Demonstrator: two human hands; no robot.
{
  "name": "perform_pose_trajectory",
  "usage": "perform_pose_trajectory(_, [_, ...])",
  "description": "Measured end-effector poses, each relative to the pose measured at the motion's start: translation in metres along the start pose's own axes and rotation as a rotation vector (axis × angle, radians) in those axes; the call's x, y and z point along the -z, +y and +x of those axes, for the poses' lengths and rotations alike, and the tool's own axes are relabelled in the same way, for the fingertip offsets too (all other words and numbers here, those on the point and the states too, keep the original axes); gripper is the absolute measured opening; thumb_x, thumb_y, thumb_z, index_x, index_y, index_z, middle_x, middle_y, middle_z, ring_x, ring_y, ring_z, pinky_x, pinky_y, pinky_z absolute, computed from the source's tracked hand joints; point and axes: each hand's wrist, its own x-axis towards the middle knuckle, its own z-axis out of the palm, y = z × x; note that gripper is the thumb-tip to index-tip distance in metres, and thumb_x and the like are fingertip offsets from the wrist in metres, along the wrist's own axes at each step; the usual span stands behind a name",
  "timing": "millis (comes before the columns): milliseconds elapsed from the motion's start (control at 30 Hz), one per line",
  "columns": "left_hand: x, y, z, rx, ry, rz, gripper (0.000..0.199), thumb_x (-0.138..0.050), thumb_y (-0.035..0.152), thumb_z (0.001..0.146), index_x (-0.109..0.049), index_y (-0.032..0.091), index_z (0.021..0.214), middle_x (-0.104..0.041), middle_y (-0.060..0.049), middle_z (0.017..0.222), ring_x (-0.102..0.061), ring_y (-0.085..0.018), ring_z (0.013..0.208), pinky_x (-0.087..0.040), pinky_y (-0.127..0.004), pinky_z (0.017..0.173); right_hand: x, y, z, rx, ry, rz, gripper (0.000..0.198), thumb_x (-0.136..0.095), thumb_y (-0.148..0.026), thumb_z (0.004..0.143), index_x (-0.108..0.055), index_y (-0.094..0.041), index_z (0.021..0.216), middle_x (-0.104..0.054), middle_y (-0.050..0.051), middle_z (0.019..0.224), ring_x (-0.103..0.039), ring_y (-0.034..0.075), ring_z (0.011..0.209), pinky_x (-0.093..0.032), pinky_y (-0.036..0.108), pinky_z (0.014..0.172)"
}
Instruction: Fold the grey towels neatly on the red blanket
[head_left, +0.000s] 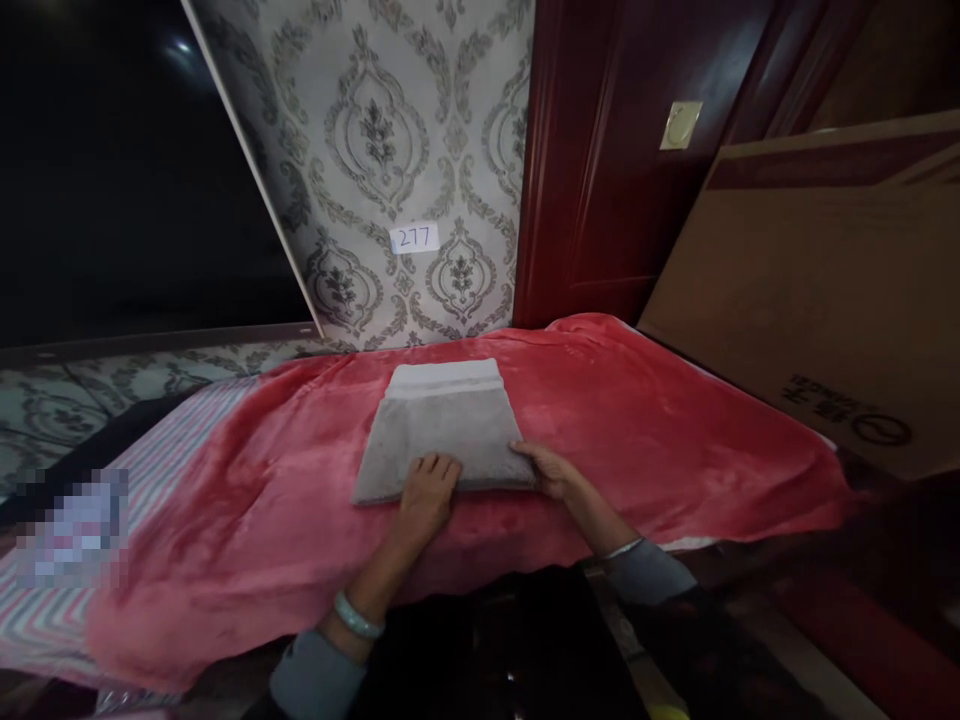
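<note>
A folded grey towel (442, 435) with a white band at its far end lies on a red plush blanket (637, 430). The fingers of my left hand (429, 492) are bent over the towel's near edge, left of its middle; the thumb does not show. At the near right corner, my right hand (549, 470) is closed on the towel's edge, partly hiding the corner. A pale bangle (358, 615) circles my left wrist.
Under the blanket's left side shows a striped cloth (187, 430), with a blurred-out item (75, 530) on it. A large dark screen (135, 180) stands at the left. A cardboard box (817, 300) leans at the right, near a dark red door (607, 150).
</note>
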Motion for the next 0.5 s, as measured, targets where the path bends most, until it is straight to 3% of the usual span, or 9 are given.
perform_pose_trajectory(167, [0.023,-0.046,-0.05,-0.147,0.183,0.017,0.041,-0.044,0.002,0.086,-0.069,0.02,0.113,-0.071,-0.01,0.106,-0.059,-0.024,0.1,-0.043,-0.038,0.084,-0.001,-0.007,0.007,-0.05,-0.037,-0.05,0.025,-0.054,-0.035,0.093,-0.066,-0.014,0.1,-0.075,0.011,0.087,-0.071,0.02,0.072,-0.057,0.037,0.081])
perform_pose_trajectory(267, [0.042,-0.075,-0.098,-0.123,0.276,0.049,0.047,-0.04,0.001,0.085,-0.07,0.022,0.114,-0.072,-0.008,0.112,-0.06,-0.024,0.104,-0.042,-0.038,0.086,-0.005,-0.012,0.015,-0.076,-0.044,-0.096,0.027,-0.047,-0.035,0.097,-0.064,-0.015,0.105,-0.075,0.012,0.094,-0.073,0.019,0.076,-0.057,0.035,0.083])
perform_pose_trajectory(367, [0.056,-0.092,-0.143,0.059,0.296,0.07,0.049,-0.041,0.002,0.082,-0.072,0.027,0.111,-0.07,-0.008,0.116,-0.059,-0.026,0.109,-0.043,-0.04,0.087,-0.01,-0.016,0.03,-0.023,0.005,-0.203,0.028,-0.053,-0.038,0.094,-0.062,-0.017,0.109,-0.074,0.012,0.093,-0.073,0.019,0.078,-0.058,0.036,0.082])
perform_pose_trajectory(500, [0.059,-0.087,-0.176,0.407,0.369,0.015,0.034,-0.049,0.015,0.079,-0.073,0.025,0.102,-0.067,-0.011,0.111,-0.061,-0.027,0.102,-0.049,-0.041,0.084,-0.019,-0.021,0.058,0.045,0.091,-0.34,0.032,-0.062,-0.037,0.088,-0.058,-0.02,0.114,-0.07,0.004,0.08,-0.068,0.018,0.066,-0.058,0.035,0.071])
